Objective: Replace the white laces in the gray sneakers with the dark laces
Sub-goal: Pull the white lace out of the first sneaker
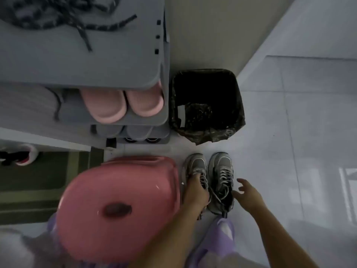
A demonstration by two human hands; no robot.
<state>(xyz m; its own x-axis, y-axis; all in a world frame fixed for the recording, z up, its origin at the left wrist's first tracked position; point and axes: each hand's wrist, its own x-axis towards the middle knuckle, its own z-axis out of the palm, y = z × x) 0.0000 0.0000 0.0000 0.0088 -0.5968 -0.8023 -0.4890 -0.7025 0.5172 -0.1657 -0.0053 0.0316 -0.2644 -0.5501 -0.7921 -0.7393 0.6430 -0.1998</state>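
Head view: gray sneakers (222,171) wore white laces (225,176), dark laces (81,26) lay on the rack (96,60); left hand (195,194) gripped one sneaker, right hand (249,194) spread, empty

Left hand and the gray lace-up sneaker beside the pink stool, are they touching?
Touching: head view shows the left hand gripping the gray lace-up sneaker from above.

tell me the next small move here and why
Probably close the right hand on the right sneaker: its fingers are spread open beside it, while the left hand grips the left sneaker. Both have white laces in.
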